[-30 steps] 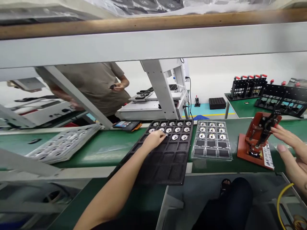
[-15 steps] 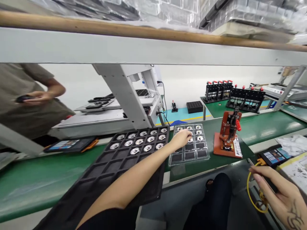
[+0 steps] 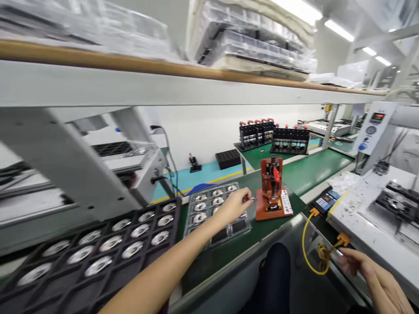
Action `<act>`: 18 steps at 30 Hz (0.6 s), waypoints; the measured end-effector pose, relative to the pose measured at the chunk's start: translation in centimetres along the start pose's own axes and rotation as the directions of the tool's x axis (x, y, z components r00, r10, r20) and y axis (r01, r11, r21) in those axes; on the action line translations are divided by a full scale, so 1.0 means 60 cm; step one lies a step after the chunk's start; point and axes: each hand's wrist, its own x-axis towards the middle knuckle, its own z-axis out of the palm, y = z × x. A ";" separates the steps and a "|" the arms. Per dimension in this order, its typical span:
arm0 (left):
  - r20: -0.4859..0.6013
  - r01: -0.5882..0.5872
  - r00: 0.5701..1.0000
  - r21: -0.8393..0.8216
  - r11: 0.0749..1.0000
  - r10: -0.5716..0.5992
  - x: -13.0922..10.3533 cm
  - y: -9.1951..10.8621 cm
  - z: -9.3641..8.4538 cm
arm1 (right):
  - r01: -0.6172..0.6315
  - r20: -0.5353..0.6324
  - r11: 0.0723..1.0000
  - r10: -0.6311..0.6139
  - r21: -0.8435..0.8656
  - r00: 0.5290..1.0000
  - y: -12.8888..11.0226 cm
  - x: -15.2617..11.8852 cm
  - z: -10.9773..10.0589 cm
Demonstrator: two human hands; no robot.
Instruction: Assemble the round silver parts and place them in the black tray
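Observation:
My left hand (image 3: 237, 204) is closed in a pinch on a small shiny metal part (image 3: 252, 198), seen nearly edge-on. It is between a clear plastic tray (image 3: 191, 229) and a red-brown toggle-clamp fixture (image 3: 271, 192). Round silvery parts sit in several of the clear tray's pockets; my forearm crosses the tray and hides some. Farther left, a black compartment tray (image 3: 111, 285) holds more silvery rings. At the lower right, my right hand (image 3: 376, 277) has its fingers curled round a thin tool (image 3: 338, 253); only its pale tip shows, beside a coiled yellow cable (image 3: 324, 257).
A shelf beam (image 3: 196, 85) runs across above the bench. Black clamp racks (image 3: 290, 140) stand at the back. To the right are a small keypad device (image 3: 325, 200) and a white machine table (image 3: 369, 209). A grey machine frame (image 3: 88, 161) rises at left.
The view has turned right. My left hand has moved from over the clear tray's pockets to its right side, toward the red-brown fixture, with a metal part in it. My right hand stays low right.

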 end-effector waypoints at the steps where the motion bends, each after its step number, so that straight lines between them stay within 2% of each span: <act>1: -0.007 -0.114 0.993 -0.047 0.992 0.114 -0.004 0.038 0.005 | -0.006 -0.001 0.998 0.006 0.067 1.000 -0.017 0.008 0.008; 2: -0.032 -0.260 0.966 -0.106 0.960 0.258 -0.008 0.077 0.011 | 0.007 -0.006 0.992 -0.007 0.127 1.000 -0.035 0.018 0.016; 3: -0.090 -0.440 0.898 -0.167 0.882 0.431 -0.012 0.117 0.018 | 0.040 -0.016 0.984 -0.038 0.176 0.999 -0.053 0.031 0.025; 4: -0.161 -0.609 0.793 -0.202 0.767 0.587 -0.015 0.157 0.026 | 0.058 0.002 0.977 -0.060 0.205 0.998 -0.070 0.044 0.032; 5: -0.236 -0.747 0.665 -0.208 0.632 0.709 -0.017 0.194 0.033 | 0.081 -0.003 0.970 -0.083 0.231 0.997 -0.084 0.058 0.036; 6: -0.298 -0.841 0.540 -0.185 0.508 0.787 -0.019 0.228 0.039 | 0.094 -0.007 0.964 -0.095 0.251 0.995 -0.096 0.069 0.038; 7: -0.334 -0.896 0.445 -0.147 0.420 0.831 -0.019 0.258 0.044 | 0.101 -0.011 0.964 -0.102 0.247 0.995 -0.106 0.077 0.036; 8: -0.359 -0.926 0.376 -0.110 0.361 0.854 -0.018 0.284 0.048 | 0.110 -0.025 0.968 -0.107 0.227 0.994 -0.113 0.082 0.030; 9: -0.378 -0.944 0.325 -0.081 0.319 0.867 -0.016 0.306 0.051 | 0.114 -0.039 0.975 -0.109 0.193 0.993 -0.118 0.082 0.023; 12: -0.400 -0.975 0.217 -0.048 0.216 0.890 -0.009 0.354 0.062 | 0.094 -0.091 0.992 -0.087 0.085 0.992 -0.121 0.067 -0.009; 14: -0.385 -0.986 0.166 -0.059 0.156 0.908 -0.002 0.379 0.074 | 0.056 -0.122 0.997 -0.048 0.059 0.991 -0.113 0.050 -0.033; 16: -0.359 -0.985 0.167 -0.100 0.140 0.918 0.012 0.405 0.087 | 0.002 -0.177 1.000 0.002 0.025 0.984 -0.100 0.034 -0.060; 18: -0.340 -0.975 0.208 -0.149 0.166 0.917 0.043 0.440 0.101 | -0.059 -0.281 0.997 0.045 -0.041 0.959 -0.086 0.019 -0.093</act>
